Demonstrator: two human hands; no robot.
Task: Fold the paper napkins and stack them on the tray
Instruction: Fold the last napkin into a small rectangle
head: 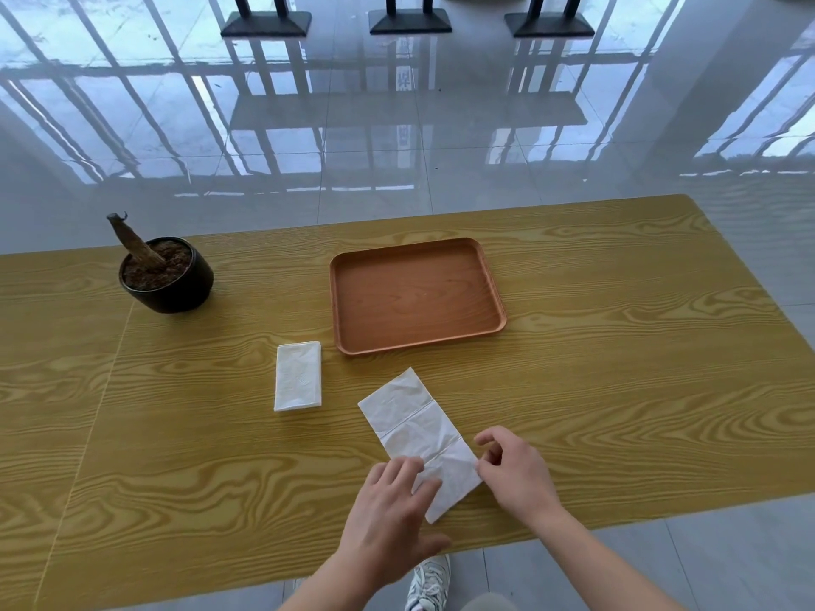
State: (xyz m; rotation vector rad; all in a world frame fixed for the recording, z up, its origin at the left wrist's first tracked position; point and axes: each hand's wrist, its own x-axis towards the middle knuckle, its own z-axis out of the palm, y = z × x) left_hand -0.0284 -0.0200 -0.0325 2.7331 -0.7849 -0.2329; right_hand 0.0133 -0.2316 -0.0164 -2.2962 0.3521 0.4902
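I see napkin [419, 429] flat on table [617, 390], just short of tray [419, 297], near end under both hands. Long axis diagonal, near-right to far-left; far end points at tray's near edge. On near end: left hand [392, 509], fingers straight, pressing. At right edge: right hand [516, 469], thumb and forefinger pinching paper. I judge fold runs away from me along that axis, right hand leading.
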